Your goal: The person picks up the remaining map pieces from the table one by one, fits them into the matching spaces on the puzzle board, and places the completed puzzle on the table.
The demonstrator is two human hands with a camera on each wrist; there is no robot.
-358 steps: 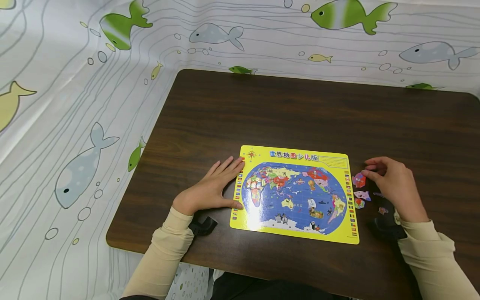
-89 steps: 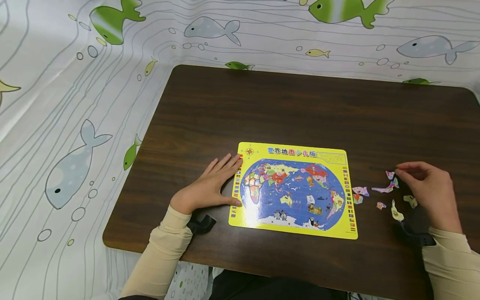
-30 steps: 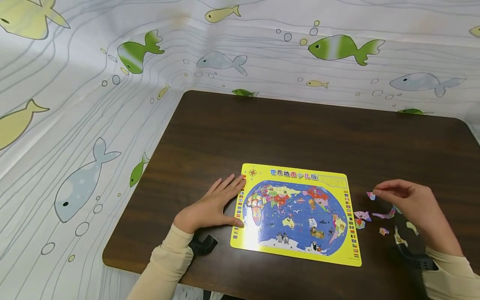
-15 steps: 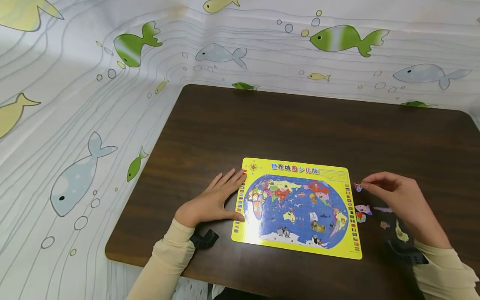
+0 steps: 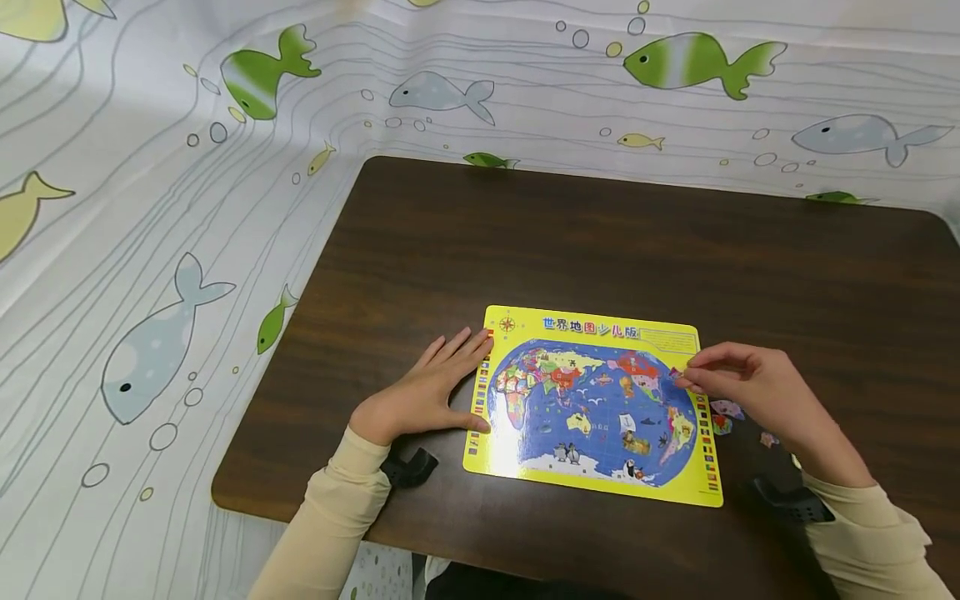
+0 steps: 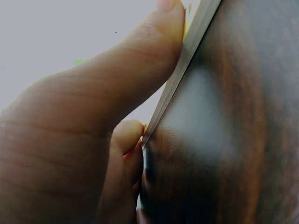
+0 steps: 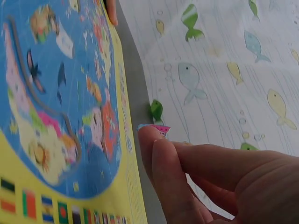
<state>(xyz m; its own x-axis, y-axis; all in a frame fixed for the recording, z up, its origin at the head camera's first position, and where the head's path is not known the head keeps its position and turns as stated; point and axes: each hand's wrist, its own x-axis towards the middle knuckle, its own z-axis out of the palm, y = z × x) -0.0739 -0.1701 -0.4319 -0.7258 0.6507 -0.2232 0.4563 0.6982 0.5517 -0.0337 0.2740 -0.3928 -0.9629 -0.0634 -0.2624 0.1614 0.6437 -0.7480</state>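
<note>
A yellow-bordered world map puzzle board (image 5: 517, 471) lies on the dark table. My left hand (image 5: 423, 396) rests at its left edge, fingers spread and thumb extended; the left wrist view shows the thumb (image 6: 140, 51) against the board's edge. My right hand (image 5: 757, 396) is over the board's upper right part. Between thumb and fingertips it pinches a small pink puzzle piece (image 7: 161, 129), mostly covered by the fingers and apart from the board in the right wrist view. A grey groove (image 7: 28, 86) curves along South America on the map.
Loose puzzle pieces lie right of the board, among them a pink-purple piece (image 5: 727, 408), a red-green piece (image 5: 722, 426) and a small orange piece (image 5: 768, 439). The right forearm hides others. A fish-print cloth (image 5: 555, 108) hangs behind the brown table (image 5: 600, 242).
My right hand has carried the small piece leftward from among the loose pieces to over the board's right side. Earlier it handled a red piece there. The left hand has stayed on the board.
</note>
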